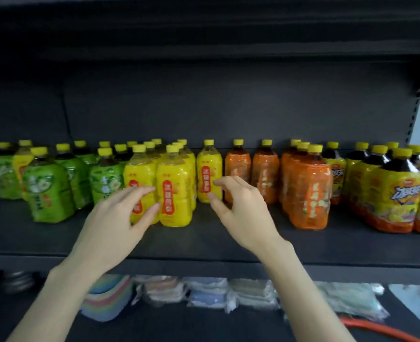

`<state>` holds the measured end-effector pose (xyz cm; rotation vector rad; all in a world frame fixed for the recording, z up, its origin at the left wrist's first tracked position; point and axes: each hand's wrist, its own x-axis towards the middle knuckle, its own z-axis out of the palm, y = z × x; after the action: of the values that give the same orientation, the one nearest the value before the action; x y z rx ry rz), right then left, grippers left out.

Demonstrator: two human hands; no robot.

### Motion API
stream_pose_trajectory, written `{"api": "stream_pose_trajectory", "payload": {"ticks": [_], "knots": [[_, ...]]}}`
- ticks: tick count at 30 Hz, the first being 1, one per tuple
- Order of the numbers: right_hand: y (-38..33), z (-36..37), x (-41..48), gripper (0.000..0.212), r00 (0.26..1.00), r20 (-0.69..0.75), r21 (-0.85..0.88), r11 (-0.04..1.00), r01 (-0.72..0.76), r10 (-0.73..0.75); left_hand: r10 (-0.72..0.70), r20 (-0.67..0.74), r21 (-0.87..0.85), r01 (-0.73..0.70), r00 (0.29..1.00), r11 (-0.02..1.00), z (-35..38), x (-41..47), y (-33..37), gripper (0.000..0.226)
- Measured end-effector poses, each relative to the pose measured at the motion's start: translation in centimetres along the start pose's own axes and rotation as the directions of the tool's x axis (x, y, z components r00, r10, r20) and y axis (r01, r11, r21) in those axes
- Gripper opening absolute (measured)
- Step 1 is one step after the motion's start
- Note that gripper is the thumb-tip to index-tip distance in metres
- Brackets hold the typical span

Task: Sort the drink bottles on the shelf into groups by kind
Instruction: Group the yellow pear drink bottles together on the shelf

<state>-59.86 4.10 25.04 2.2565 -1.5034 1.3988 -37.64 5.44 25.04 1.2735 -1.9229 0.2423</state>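
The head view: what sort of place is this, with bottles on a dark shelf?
Probably a shop or a mock-up of one: a dark metal display shelf holds rows of green-label bottles, yellow-label bottles and orange-label bottles, with plastic-wrapped packs on the level below.

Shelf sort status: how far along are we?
Mostly done: green-labelled plastic bottles stand left, yellow-labelled plastic bottles centre, orange-labelled plastic bottles next, dark-tea bottles with yellow-orange labels right. In hand: nothing; left hand and right hand hover open by the yellow group. Left: one yellow-labelled stray bottle among the greens.
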Motion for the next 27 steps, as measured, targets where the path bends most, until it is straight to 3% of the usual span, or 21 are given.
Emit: {"api": "stream_pose_trajectory", "payload": {"ticks": [8,14,24,27], "knots": [[-11.0,13.0,1.3,0.033,0.994,0.111,0.025,1.0,-0.004,0.002,-0.091,0.053,0.143,0.083,0.994,0.986,-7.1,-4.0,-13.8,0.058],[-16.4,20.6,6.4,0.034,0.991,0.121,0.035,0.998,0.043,-0.047,-0.112,-0.021,0.126,0.113,0.994,0.986,-10.5,-1.7,-22.6,0.042],[-22.6,34.7,14.1,0.031,0.986,0.111,0.166,0.981,0.104,-0.123,-0.213,-0.013,0.152,0.213,0.977,0.965,-12.5,0.6,-39.1,0.041],[-25.2,38.5,16.7,0.031,0.981,0.112,0.185,0.973,0.137,-0.159,-0.225,-0.082,0.141,0.235,0.971,0.962,-13.9,2.0,-43.9,0.037]]}}
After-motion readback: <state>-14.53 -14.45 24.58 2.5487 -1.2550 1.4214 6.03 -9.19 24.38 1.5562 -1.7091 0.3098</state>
